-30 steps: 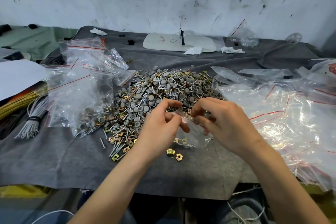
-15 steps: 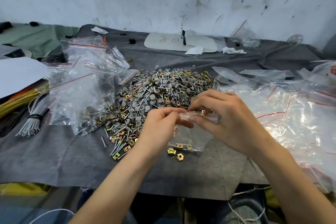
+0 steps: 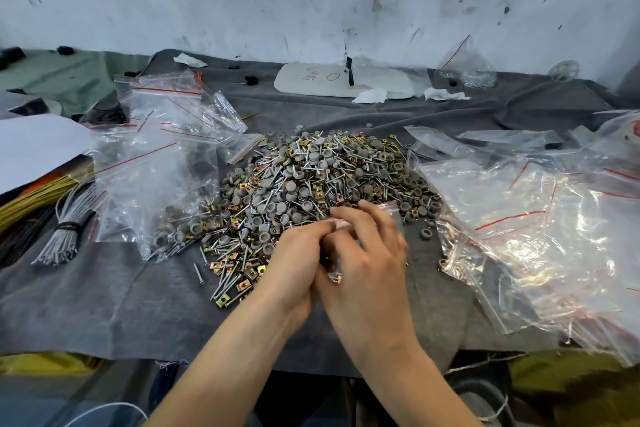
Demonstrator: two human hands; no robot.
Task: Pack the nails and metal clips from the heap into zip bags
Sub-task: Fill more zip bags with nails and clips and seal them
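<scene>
Your left hand [image 3: 298, 263] and right hand [image 3: 369, 267] meet at the near edge of the heap [image 3: 329, 180], both on one small bag [image 3: 387, 207]. The left grip is clamped on it: the fingertips [image 3: 327, 226] pinch the bag's top strip where its pink line shows. Your right hand lies over the bag and hides most of it. Its fingers [image 3: 379, 218] reach along the strip toward the heap and are blurred, so you cannot tell whether that grip is pinching or only pressing. A brass clip [image 3: 335, 278] shows low in the gap between your hands, but it is not clear whether it is inside the bag.

The heap sits mid-counter on the grey cloth [image 3: 104, 305], a mix of nails, brass clips and grey round caps. Loose clips [image 3: 242, 276] and nails [image 3: 225, 282] spill from its near-left edge, just left of your left hand.

Left of the heap lies a pile of clear bags [image 3: 156, 163]. One bag at the front of that pile [image 3: 173, 236] holds caps and nails and touches the heap. Right of the heap a bigger spread of bags [image 3: 536, 236] covers the counter out to the edge.

A tied bundle of grey wires [image 3: 65, 236] lies at far left, with yellow wires [image 3: 27, 198] beside it under a white sheet [image 3: 31, 146]. A white board [image 3: 346, 83] rests at the back by the wall.
</scene>
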